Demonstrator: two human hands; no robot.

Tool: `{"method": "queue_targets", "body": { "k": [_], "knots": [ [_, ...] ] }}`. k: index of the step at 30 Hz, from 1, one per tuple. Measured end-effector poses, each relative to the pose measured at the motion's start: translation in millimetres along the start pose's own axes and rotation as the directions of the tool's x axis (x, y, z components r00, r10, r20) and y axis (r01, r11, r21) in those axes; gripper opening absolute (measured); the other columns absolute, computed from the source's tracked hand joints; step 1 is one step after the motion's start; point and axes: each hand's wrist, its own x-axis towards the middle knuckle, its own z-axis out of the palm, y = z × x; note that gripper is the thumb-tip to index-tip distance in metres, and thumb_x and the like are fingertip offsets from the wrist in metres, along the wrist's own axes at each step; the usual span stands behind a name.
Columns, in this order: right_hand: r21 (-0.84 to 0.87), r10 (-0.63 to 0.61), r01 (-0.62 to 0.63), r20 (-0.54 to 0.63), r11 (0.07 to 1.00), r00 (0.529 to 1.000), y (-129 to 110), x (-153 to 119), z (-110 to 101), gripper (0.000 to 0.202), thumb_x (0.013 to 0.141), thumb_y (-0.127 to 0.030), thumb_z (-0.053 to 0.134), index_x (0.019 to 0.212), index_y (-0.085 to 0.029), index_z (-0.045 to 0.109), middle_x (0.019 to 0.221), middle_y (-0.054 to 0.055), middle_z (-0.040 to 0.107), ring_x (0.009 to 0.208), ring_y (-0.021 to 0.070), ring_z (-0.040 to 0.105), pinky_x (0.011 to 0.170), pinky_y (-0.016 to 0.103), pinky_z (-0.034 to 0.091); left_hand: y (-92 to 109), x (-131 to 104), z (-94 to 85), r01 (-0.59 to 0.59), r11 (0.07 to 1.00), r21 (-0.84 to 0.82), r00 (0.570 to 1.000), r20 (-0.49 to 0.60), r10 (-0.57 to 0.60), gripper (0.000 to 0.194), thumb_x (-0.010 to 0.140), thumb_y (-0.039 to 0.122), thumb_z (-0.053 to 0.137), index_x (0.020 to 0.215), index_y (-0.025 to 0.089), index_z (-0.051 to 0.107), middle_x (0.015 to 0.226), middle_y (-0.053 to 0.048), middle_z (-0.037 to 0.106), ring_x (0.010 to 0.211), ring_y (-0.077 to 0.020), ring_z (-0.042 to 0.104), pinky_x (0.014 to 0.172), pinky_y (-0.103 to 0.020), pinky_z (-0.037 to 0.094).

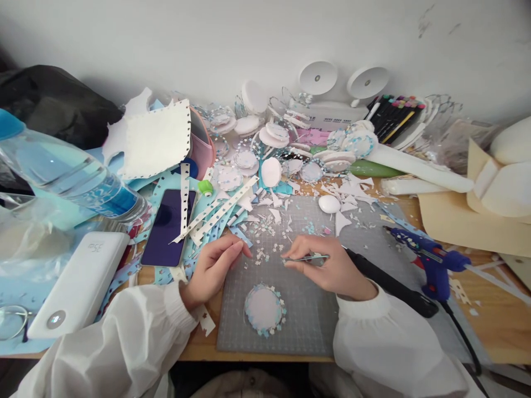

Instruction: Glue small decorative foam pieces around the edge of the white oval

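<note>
My right hand (319, 262) is closed on a pair of thin metal tweezers (309, 258), whose tips point left over small pale star and flower paper pieces (262, 254) scattered on the grey cutting mat (307, 331). My left hand (218, 265) rests at the mat's left edge, fingers loosely curled, with nothing visible in it. Between and below the hands, a round white disc (265, 309) lies flat, ringed with tiny blue and white shapes. The fingertips of my left hand are just left of the loose pieces.
A blue glue gun (431, 254) and a black tool handle (390, 282) lie to the right. On the left are a phone (166, 229), a white power bank (78, 284) and a tilted water bottle (70, 171). Decorated discs (271, 171) and paper scraps crowd the back.
</note>
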Motion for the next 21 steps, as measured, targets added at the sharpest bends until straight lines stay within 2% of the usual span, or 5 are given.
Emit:
{"method": "queue_targets", "body": {
  "k": [5,11,15,21],
  "knots": [
    [0.025,-0.072,0.074,-0.074,0.997,0.995,-4,0,0,0.013,0.08,-0.011,0.068,0.074,-0.02,0.059,0.074,0.004,0.069,0.073,0.0178,0.07,0.061,0.027,0.052,1,1,0.1,0.005,1.0,0.003,1.0,-0.014,-0.005,0.033,0.095,0.032,0.046,0.076,0.014,0.066,0.057,0.002,0.041,0.054,-0.0104,0.038,0.053,-0.024,0.03],
    [0.106,-0.103,0.131,-0.233,0.986,0.967,-8,0,4,0.017,0.077,-0.006,0.07,0.077,-0.021,0.06,0.076,0.003,0.07,0.077,0.0168,0.071,0.063,0.026,0.053,4,4,4.5,0.025,0.997,0.077,1.0,0.017,-0.026,0.023,0.088,0.032,0.056,0.081,0.013,0.066,0.062,0.0,0.05,0.057,-0.0114,0.044,0.053,-0.023,0.034],
    [0.156,-0.104,0.144,-0.242,0.977,0.965,-7,-1,8,0.018,0.076,-0.005,0.071,0.078,-0.021,0.061,0.078,0.003,0.071,0.076,0.0168,0.071,0.064,0.027,0.054,2,3,6.8,0.079,0.994,0.07,0.991,0.098,-0.086,0.025,0.084,0.034,0.06,0.091,0.011,0.066,0.054,0.005,0.04,0.049,-0.0085,0.033,0.046,-0.021,0.026],
    [0.181,-0.067,0.112,-0.238,0.977,0.969,-7,-1,15,0.017,0.077,-0.009,0.071,0.077,-0.021,0.06,0.075,0.003,0.069,0.076,0.0187,0.071,0.063,0.029,0.055,4,2,7.5,0.077,0.995,0.068,0.988,0.128,-0.086,0.023,0.081,0.032,0.062,0.086,0.01,0.066,0.055,0.005,0.039,0.048,-0.0074,0.031,0.045,-0.02,0.025]
  ]
}}
